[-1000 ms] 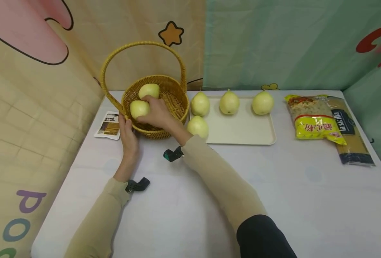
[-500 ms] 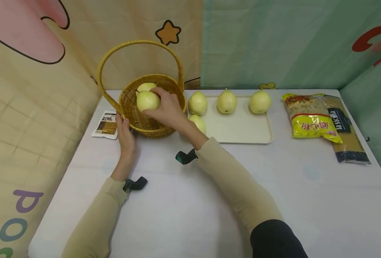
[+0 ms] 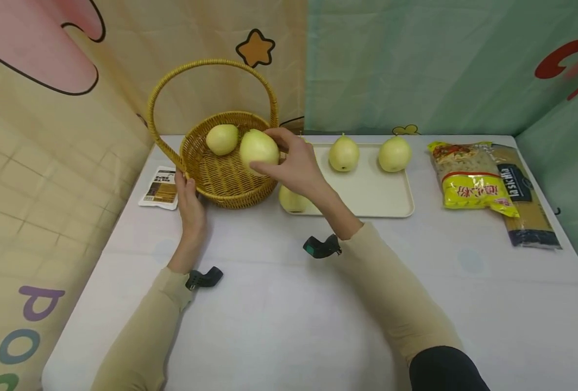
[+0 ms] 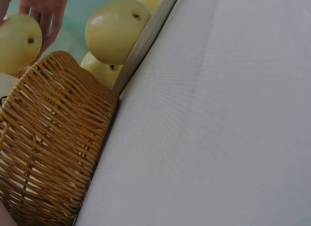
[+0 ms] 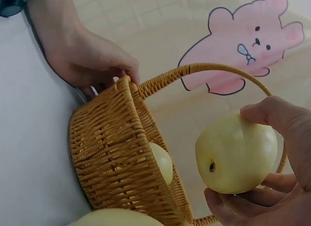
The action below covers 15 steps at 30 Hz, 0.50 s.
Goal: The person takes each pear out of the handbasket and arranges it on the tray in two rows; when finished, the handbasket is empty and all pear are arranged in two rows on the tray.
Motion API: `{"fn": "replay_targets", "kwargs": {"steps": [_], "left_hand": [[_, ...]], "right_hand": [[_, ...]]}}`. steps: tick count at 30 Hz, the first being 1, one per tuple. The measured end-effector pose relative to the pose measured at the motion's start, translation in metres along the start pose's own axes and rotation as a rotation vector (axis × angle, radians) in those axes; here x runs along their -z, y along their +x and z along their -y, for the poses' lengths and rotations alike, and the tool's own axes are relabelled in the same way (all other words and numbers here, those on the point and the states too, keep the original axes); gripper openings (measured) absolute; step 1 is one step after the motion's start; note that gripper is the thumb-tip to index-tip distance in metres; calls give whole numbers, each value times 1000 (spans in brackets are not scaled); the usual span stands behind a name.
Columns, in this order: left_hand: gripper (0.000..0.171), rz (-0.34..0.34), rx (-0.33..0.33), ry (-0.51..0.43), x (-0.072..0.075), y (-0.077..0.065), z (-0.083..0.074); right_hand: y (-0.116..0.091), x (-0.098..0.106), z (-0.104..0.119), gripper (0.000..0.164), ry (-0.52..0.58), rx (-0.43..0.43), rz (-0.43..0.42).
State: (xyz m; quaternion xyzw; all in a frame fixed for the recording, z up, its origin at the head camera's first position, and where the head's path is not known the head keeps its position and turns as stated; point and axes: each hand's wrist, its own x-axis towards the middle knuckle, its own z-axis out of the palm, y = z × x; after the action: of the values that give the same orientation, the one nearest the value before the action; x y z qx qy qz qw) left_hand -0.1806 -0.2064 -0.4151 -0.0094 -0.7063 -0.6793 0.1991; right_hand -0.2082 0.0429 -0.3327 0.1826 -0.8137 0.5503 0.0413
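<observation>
My right hand holds a pale yellow-green pear between thumb and fingers, raised over the right part of the wicker basket. In the right wrist view the held pear shows its dark blossom end, with the thumb on top and fingers underneath. Another pear lies inside the basket at the back left. At the basket's left side, my left hand grips the rim near the foot of the tall handle. In the right wrist view, digits of the left hand reach the rim.
Right of the basket, a cream tray bears pears, including a front-left pear; one behind my right hand is mostly hidden. A yellow food bag overlaps a spaghetti-like pack farther right. A white pouch lies left of the basket.
My right hand has lifted a pear from the basket's left part and carried it up and rightward. The left hand stays at the basket.
</observation>
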Motion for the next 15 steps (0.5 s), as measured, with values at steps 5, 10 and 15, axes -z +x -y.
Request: {"fn": "replay_targets", "kwargs": {"steps": [5,10,15], "left_hand": [[62,6,17,5,-2,0,1],[62,4,29,-11,0,-1,0],[62,-6,33,7,2,0,-1]], "right_hand": [[-25,29,-10,64,3,-53,-19],[-56,55,-22,62,-37,-109,-72],[-79,72,-37,63,-122,-187,-126]]}}
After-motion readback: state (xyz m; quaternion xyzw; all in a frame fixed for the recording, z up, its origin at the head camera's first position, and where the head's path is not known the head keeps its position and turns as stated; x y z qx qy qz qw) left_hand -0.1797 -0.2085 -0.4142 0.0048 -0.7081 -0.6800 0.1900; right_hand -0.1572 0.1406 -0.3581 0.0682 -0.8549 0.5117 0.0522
